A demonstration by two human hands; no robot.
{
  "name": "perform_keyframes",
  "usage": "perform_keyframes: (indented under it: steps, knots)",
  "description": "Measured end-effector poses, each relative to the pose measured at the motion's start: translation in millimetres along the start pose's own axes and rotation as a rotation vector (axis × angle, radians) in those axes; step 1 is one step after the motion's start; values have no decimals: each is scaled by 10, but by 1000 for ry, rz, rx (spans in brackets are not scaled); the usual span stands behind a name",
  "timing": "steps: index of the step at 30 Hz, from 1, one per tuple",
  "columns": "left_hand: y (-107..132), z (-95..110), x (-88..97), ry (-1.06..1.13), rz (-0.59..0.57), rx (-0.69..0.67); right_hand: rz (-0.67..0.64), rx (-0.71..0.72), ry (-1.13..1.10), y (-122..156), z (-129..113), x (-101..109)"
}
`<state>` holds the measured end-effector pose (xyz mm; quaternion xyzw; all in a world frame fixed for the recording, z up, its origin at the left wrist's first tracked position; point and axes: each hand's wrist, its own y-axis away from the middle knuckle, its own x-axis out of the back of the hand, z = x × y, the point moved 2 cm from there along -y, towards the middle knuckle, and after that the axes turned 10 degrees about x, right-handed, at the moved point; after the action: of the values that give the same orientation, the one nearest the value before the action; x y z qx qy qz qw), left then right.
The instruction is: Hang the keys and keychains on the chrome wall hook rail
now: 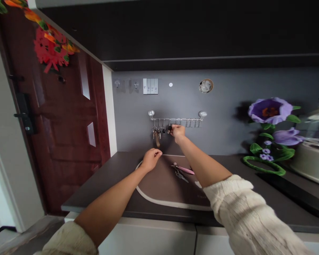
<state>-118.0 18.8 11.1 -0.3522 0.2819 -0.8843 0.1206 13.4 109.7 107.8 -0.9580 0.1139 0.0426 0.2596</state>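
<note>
A metal hook rail (pixel 177 119) is fixed to the grey wall. My right hand (pixel 178 133) is at the rail, its fingers pinched on a black-headed key (pixel 169 129) just below the hooks. Left of it hang several keys (pixel 159 133), one bunch with a brown strap (pixel 157 140). My left hand (pixel 151 159) hovers lower, over the left edge of the mat, with its fingers curled together and nothing visible in them. On the brown mat (pixel 159 187) lies a key bunch (pixel 181 175) with a pink strap (pixel 185 170), beneath my right forearm.
A dark cabinet (pixel 188 32) overhangs the counter (pixel 106 184). Purple flowers (pixel 271 111) and a white domed appliance (pixel 312 159) stand at the right, near a long black object (pixel 294 196). At the left is a dark red door (pixel 66 117).
</note>
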Motion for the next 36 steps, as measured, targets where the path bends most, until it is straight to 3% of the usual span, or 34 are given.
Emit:
perform_keyframes:
  steps: [6,11,20,27,31,36]
  knots:
    - [2,14,9,9,1,9,40,37,129,-92,169,-27]
    - [-2,10,6,28,3,23,-8,99,153,-79,272,-3]
    - [18,14,39,6,11,10,-54,6,40,86,180,87]
    - [45,154,72,90,48,102,-167,-85,65,368,68,360]
    - [41,224,4,180,-19,238,-260,-130,76,546,48,549]
    - [56,366,-104,231,-93,313,-347,-137,108,793,100,720]
